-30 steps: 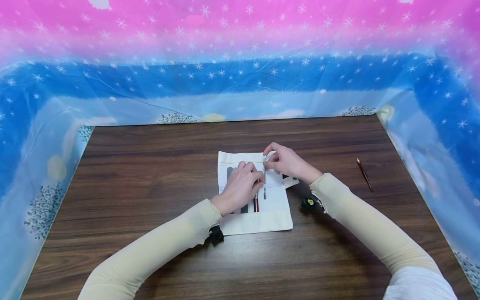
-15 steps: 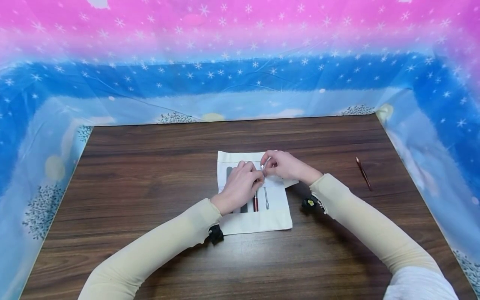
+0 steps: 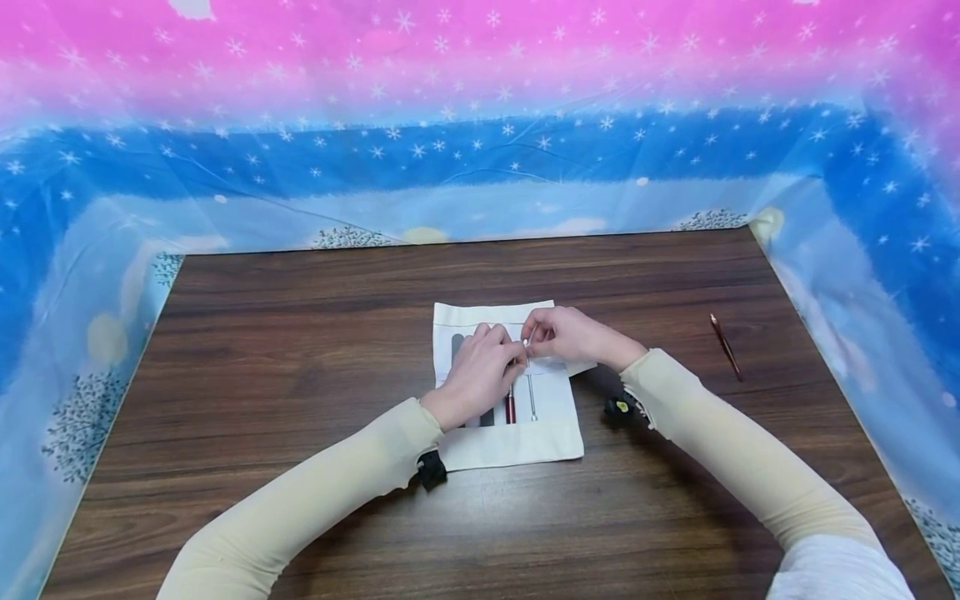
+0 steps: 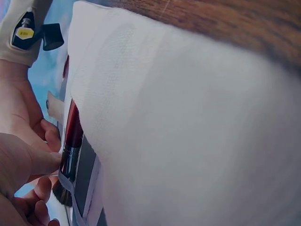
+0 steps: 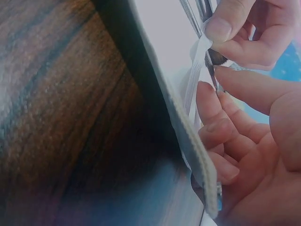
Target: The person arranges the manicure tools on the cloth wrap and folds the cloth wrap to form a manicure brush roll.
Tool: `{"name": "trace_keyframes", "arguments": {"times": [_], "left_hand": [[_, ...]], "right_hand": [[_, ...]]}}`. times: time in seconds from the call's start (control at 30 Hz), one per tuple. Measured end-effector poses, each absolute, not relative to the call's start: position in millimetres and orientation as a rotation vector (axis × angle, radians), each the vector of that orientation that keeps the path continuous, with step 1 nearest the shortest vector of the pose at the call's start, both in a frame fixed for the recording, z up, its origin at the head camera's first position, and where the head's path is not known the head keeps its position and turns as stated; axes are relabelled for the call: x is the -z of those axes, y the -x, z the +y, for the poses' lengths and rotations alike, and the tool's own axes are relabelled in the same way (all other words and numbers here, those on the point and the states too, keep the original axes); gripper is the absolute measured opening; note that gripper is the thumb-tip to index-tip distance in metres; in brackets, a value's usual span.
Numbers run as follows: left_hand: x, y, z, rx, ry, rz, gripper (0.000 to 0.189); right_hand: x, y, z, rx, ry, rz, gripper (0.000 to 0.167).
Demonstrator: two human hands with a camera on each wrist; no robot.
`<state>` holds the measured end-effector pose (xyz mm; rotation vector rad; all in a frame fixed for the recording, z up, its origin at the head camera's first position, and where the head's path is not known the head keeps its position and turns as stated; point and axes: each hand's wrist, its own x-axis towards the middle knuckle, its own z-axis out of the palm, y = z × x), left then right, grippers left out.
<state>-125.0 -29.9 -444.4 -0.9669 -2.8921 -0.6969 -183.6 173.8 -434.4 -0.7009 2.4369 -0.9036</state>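
A white fabric tool roll (image 3: 540, 446) lies spread on the table. My left hand (image 3: 482, 371) rests over its middle, thumb and finger pinching a pale elastic band (image 5: 200, 54). Under that band sits a brush with a dark red handle (image 4: 73, 125), its bristles pointing toward the roll's far end. My right hand (image 3: 572, 335) pinches a slender silver metal tool (image 3: 532, 398) near its upper end. The tool passes by the band, its small shaped lower tip close to the roll's near pocket edge. My left hand partly covers dark grey flat strips (image 3: 457, 342).
Off to the right, a thin copper-coloured tool (image 3: 726, 348) lies on the brown wood table (image 3: 300, 333). A small tab (image 3: 581, 367) sticks out from the roll's right side under my right hand. Snowflake-patterned cloth (image 3: 450, 150) hangs around the table's far and side edges.
My right hand has come down toward me, sliding the metal tool nearer the roll's lower pocket. My left hand holds its place on the roll.
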Motion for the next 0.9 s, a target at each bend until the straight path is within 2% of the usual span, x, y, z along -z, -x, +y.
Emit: {"name": "trace_keyframes", "arguments": {"times": [0.37, 0.9], "left_hand": [[444, 126, -28, 0.729, 0.986, -2.921, 0.012], [443, 126, -23, 0.684, 1.033, -2.914, 0.007]], "right_hand": [[423, 185, 199, 0.908, 0.640, 2.520, 0.018], [408, 173, 307, 0.885, 0.380, 2.642, 0.019]]}}
